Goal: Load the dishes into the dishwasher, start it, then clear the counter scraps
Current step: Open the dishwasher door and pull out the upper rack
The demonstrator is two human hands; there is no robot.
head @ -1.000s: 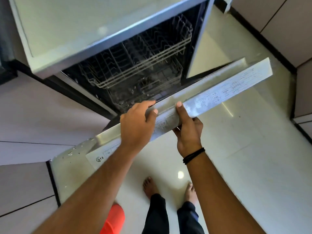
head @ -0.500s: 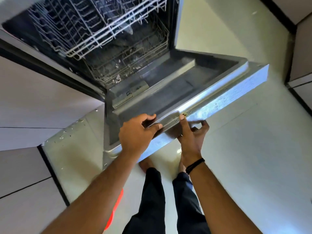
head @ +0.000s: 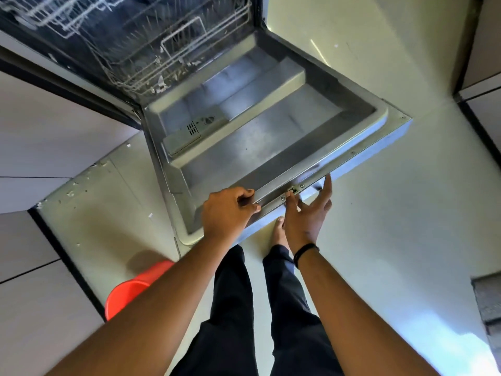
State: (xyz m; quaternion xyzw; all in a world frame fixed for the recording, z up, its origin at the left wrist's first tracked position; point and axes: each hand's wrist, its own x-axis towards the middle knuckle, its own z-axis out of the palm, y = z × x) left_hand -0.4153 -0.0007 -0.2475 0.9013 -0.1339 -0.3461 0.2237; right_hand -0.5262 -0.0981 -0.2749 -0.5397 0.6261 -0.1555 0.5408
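The dishwasher door (head: 260, 137) lies lowered, nearly flat, with its steel inner face up and the detergent compartment (head: 189, 131) near the hinge. Behind it the tub shows the lower wire rack (head: 162, 58), holding no dishes that I can see. My left hand (head: 226, 213) grips the door's front edge, fingers curled over the rim. My right hand (head: 307, 213) is beside it at the latch, fingers spread and straight, thumb touching the edge from the front.
An orange bucket (head: 130, 289) stands on the floor at the left, under my left arm. Pale cabinet fronts (head: 40, 137) flank the dishwasher on the left. Glossy white floor (head: 393, 226) spreads to the right. My bare feet are below the door edge.
The door has swung down from half open to nearly flat. My right hand's fingers have loosened from the edge and spread out. The view has tilted downward.
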